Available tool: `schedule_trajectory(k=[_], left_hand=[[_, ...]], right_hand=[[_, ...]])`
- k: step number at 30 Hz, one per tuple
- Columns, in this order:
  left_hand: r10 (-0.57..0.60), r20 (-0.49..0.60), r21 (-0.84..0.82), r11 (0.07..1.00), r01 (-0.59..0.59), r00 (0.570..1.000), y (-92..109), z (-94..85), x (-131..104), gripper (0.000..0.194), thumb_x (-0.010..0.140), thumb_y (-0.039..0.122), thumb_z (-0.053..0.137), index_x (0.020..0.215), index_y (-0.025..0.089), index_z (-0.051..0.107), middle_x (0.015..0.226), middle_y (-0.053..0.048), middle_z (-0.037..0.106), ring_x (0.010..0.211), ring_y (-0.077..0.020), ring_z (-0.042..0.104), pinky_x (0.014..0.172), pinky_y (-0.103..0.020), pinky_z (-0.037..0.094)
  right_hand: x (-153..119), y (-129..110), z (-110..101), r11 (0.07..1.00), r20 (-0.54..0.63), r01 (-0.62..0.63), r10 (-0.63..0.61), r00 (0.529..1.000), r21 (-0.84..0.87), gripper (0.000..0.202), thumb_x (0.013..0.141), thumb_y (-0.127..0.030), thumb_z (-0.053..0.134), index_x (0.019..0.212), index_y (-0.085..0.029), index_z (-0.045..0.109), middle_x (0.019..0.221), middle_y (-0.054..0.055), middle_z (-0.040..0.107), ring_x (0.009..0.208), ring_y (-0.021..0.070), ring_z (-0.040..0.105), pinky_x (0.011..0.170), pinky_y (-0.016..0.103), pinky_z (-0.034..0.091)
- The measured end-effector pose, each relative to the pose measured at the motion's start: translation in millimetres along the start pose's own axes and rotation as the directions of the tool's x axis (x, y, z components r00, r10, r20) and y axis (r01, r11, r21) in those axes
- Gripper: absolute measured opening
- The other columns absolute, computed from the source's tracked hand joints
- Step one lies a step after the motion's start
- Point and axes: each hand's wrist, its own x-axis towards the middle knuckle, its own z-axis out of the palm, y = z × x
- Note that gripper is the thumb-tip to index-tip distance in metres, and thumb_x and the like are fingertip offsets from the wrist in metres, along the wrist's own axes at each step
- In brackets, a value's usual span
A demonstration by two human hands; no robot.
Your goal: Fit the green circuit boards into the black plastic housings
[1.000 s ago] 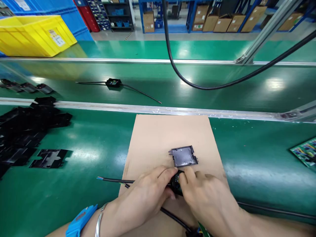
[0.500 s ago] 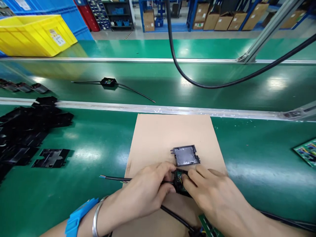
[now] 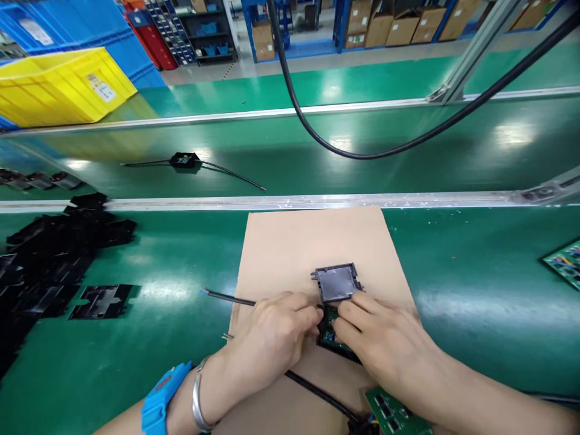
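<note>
A small black plastic case (image 3: 338,347) with a green circuit board inside lies on the cardboard sheet (image 3: 312,238). My left hand (image 3: 281,329) grips its left edge between thumb and fingers, where a black cable (image 3: 231,297) runs out under the hand. On the case's right side, the bent fingers of my right hand (image 3: 385,338) close on the case and reach over the board. Just beyond the case lies a black cover (image 3: 338,283), inner face up. Nearer me, a loose green circuit board (image 3: 396,414) lies beside a thick black cable (image 3: 319,393).
Black plastic parts (image 3: 58,254) are heaped at the left, with a single cover (image 3: 102,301) beside them. Past the metal rail (image 3: 226,203) lies a wired case (image 3: 185,160). A yellow bin (image 3: 58,87) stands back left. A black cable (image 3: 362,155) hangs overhead. Circuit boards (image 3: 566,263) lie far right.
My left hand has shifted its grip and rolled over the case's left edge, lifting the cable's free end slightly. My right hand remains at the case. The whole view has tilted a little.
</note>
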Motion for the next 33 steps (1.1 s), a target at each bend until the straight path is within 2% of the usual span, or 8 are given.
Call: schedule_trajectory(k=[5, 12, 16, 21, 25, 28, 31, 33], left_hand=[[0.149, -0.089, 0.294, 0.949, -0.117, 0.985, 4.2, 6.5, -3.2, 0.022, 0.091, 0.007, 0.044, 0.095, 0.015, 0.064, 0.071, -0.001, 0.060, 0.060, -0.0165, 0.053, 0.053, -0.028, 0.043], [0.178, 0.070, 0.627, 0.757, -0.182, 0.982, 29.0, 24.5, -22.5, 0.036, 0.084, 0.004, 0.040, 0.115, -0.002, 0.059, 0.102, -0.019, 0.063, 0.086, -0.0271, 0.060, 0.068, -0.037, 0.054], [0.102, -0.022, 0.381, 0.920, -0.086, 0.994, 18.0, 21.0, -26.9, 0.039, 0.086, 0.002, 0.041, 0.120, 0.005, 0.058, 0.106, -0.014, 0.063, 0.093, -0.0237, 0.058, 0.079, -0.036, 0.054], [-0.044, -0.095, -0.023, 0.999, 0.042, 0.995, 3.3, 12.5, -19.8, 0.025, 0.093, 0.013, 0.047, 0.111, 0.021, 0.063, 0.098, -0.004, 0.063, 0.088, -0.0190, 0.057, 0.079, -0.035, 0.053], [-0.058, -0.090, -0.091, 0.995, 0.050, 0.994, 4.1, 14.9, -18.9, 0.017, 0.093, 0.014, 0.051, 0.102, 0.022, 0.065, 0.091, -0.002, 0.063, 0.082, -0.0176, 0.056, 0.073, -0.033, 0.051], [-0.017, -0.090, -0.072, 0.997, 0.010, 0.996, 4.2, 18.5, -20.3, 0.015, 0.093, 0.012, 0.051, 0.096, 0.019, 0.064, 0.089, -0.003, 0.062, 0.080, -0.0178, 0.055, 0.071, -0.033, 0.050], [0.030, -0.050, -0.031, 0.999, -0.031, 0.998, 2.6, 18.4, -20.7, 0.018, 0.094, 0.011, 0.047, 0.087, 0.016, 0.062, 0.086, -0.004, 0.060, 0.078, -0.0187, 0.053, 0.070, -0.034, 0.049], [0.020, -0.007, -0.027, 0.999, -0.020, 1.000, 3.6, 13.7, -19.6, 0.018, 0.093, 0.010, 0.046, 0.090, 0.017, 0.062, 0.086, -0.004, 0.059, 0.079, -0.0190, 0.053, 0.070, -0.034, 0.050]], right_hand=[[-6.4, 1.1, 2.5, 0.994, -0.112, 0.105, -0.105, 0.988, -0.004, 0.013, 0.091, -0.011, 0.048, 0.092, -0.017, 0.060, 0.086, 0.003, 0.060, 0.079, 0.0207, 0.047, 0.071, 0.039, 0.032], [7.9, -9.8, -4.6, 0.967, 0.017, 0.218, -0.217, 0.976, -0.134, 0.013, 0.085, -0.016, 0.055, 0.079, -0.015, 0.066, 0.086, 0.006, 0.059, 0.081, 0.0228, 0.045, 0.067, 0.040, 0.032], [6.3, -10.0, -4.6, 0.973, 0.027, 0.189, -0.187, 0.982, -0.136, 0.012, 0.083, -0.017, 0.056, 0.086, -0.014, 0.067, 0.092, 0.008, 0.059, 0.088, 0.0242, 0.045, 0.071, 0.041, 0.034], [-8.4, -15.3, -6.0, 0.996, -0.074, -0.082, 0.079, 0.994, -0.044, 0.022, 0.082, -0.013, 0.055, 0.100, -0.019, 0.067, 0.091, 0.006, 0.058, 0.085, 0.0234, 0.046, 0.074, 0.038, 0.035], [-5.5, -36.9, 9.0, 0.965, -0.165, -0.161, 0.128, 0.978, -0.206, 0.028, 0.083, -0.025, 0.058, 0.105, -0.010, 0.069, 0.091, 0.013, 0.060, 0.086, 0.0274, 0.044, 0.077, 0.043, 0.035], [4.0, -48.5, 24.0, 0.961, -0.052, -0.028, 0.015, 0.999, -0.276, 0.017, 0.080, -0.029, 0.064, 0.085, -0.017, 0.074, 0.088, 0.014, 0.062, 0.083, 0.0275, 0.043, 0.070, 0.042, 0.036], [10.4, -46.7, 23.0, 0.980, 0.089, 0.072, -0.057, 0.994, -0.183, 0.010, 0.078, -0.028, 0.067, 0.073, -0.021, 0.073, 0.081, 0.012, 0.060, 0.081, 0.0266, 0.044, 0.066, 0.040, 0.036], [7.6, -38.6, 10.1, 0.996, 0.072, 0.009, -0.002, 0.997, -0.085, 0.014, 0.083, -0.028, 0.062, 0.079, -0.019, 0.072, 0.081, 0.011, 0.059, 0.084, 0.0264, 0.045, 0.070, 0.041, 0.038]])
